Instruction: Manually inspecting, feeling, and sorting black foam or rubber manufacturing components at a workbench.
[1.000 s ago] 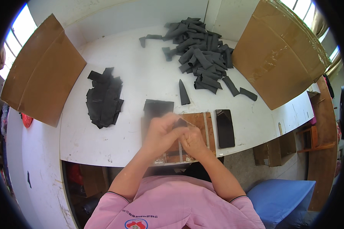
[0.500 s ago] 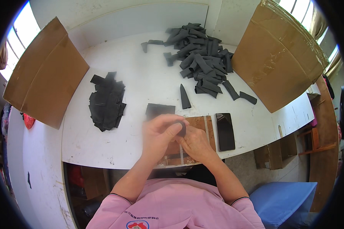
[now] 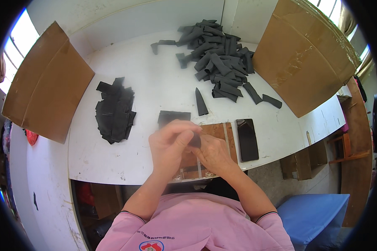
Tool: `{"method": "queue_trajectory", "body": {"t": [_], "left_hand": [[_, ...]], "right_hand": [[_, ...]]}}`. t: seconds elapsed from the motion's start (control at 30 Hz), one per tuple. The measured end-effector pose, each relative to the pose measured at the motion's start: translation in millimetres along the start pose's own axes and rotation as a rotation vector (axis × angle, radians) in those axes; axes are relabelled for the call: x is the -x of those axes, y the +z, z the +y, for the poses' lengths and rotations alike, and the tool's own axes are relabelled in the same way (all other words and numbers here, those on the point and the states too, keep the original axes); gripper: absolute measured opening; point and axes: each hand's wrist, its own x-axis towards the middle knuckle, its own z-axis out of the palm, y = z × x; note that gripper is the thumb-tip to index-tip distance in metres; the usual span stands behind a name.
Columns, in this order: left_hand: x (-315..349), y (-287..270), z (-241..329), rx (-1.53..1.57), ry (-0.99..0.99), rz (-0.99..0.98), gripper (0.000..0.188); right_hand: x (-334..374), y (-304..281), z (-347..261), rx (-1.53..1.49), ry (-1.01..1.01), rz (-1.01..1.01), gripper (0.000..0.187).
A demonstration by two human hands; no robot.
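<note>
A small dark grey piece of material (image 3: 194,140) sits between my two hands, partly covered by fingers. My left hand (image 3: 171,144) curls around it from the left, thumb pressed toward it. From the right, my right hand (image 3: 215,154) grips its lower side with bent fingers. Both hands are over a brown board with tape strips (image 3: 215,131) at the table's near edge. Just beyond my left hand lies a flat dark grey piece (image 3: 174,115). A pointed dark grey piece (image 3: 201,103) rests farther off.
A large heap of dark grey rolled pieces (image 3: 222,62) lies at the back right. Flat black pieces (image 3: 115,111) are stacked at the left. A phone (image 3: 247,140) lies right of the board. Cardboard boxes stand left (image 3: 50,83) and right (image 3: 305,58).
My left hand has shifted slightly left and opened a little wider around the dark piece. My right hand has barely moved, and the whole view has shifted slightly.
</note>
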Motion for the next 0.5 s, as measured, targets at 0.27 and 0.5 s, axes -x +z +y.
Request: {"method": "queue_trajectory", "body": {"t": [0.27,0.5], "left_hand": [[4,9,-1,0.334,0.004,0.199,0.021],[-2,13,-4,0.193,0.041,0.131,0.016]], "right_hand": [[-14,-32,-21,0.121,-0.067,-0.078,0.017],[-13,-32,-17,0.002,-0.059,-0.025,0.015]]}}
